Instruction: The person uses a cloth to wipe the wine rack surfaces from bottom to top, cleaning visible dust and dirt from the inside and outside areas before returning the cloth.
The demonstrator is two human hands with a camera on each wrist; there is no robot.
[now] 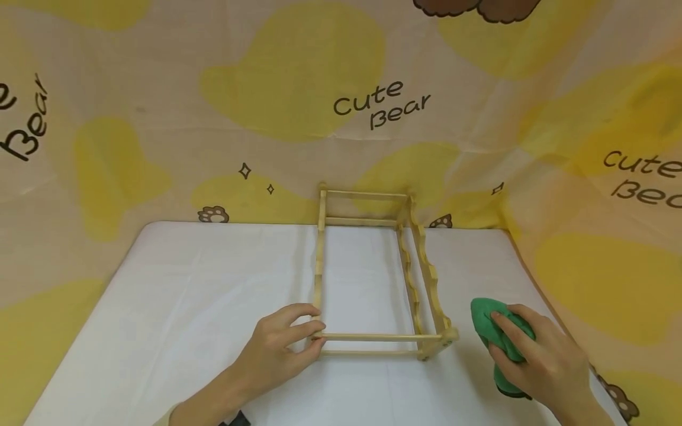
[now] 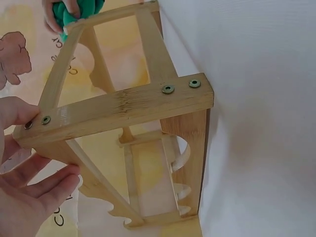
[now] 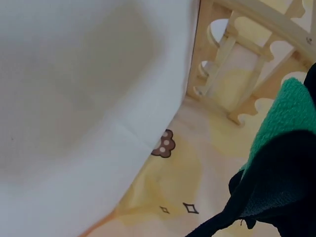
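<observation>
A pale wooden rack (image 1: pixel 373 337) with scalloped rails stands on the white table, running away from me. At its near left corner my left hand (image 1: pixel 279 343) pinches the frame between thumb and fingers. The left wrist view shows that hand (image 2: pixel 24 190) around the corner of the rack's end piece (image 2: pixel 123 101), which has metal screws set in it. Right of the rack, my right hand (image 1: pixel 554 361) holds a bunched green cloth (image 1: pixel 492 319), apart from the wood. In the right wrist view the cloth (image 3: pixel 286 113) is partly in dark shadow, and that hand's fingers cannot be made out.
The white tabletop (image 1: pixel 213 284) extends to both sides of the rack. Behind and to the right hangs a yellow and beige printed curtain (image 1: pixel 298 71) with lettering and paw prints, meeting the table's edges. A dark object (image 1: pixel 237 419) shows by my left forearm.
</observation>
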